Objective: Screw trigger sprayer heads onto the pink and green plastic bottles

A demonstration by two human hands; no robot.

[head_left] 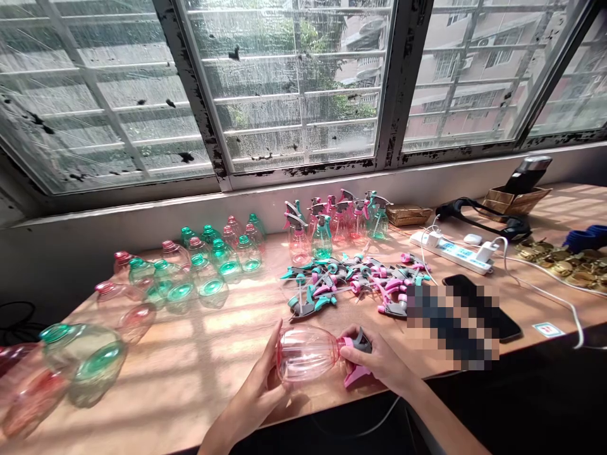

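Observation:
A clear pink spray bottle [306, 355] lies sideways in the air above the table's front edge, between my two hands. Around its base end, my left hand [265, 373] is closed. My right hand [377, 360] grips the pink and grey spray head [358, 344] at the bottle's neck; the head's pink trigger points down. Behind them lies a loose pile of pink, teal and grey spray heads [351, 278]. Assembled spray bottles [322, 237] stand upright beyond the pile, by the wall.
Headless pink and green bottles [211, 278] stand in rows at the left. To the right are a white power strip [453, 253] with cables, a black phone [481, 306], a black strap-like item [484, 215], a cardboard box [515, 202] and gold-coloured pieces [564, 262]. Windows line the back.

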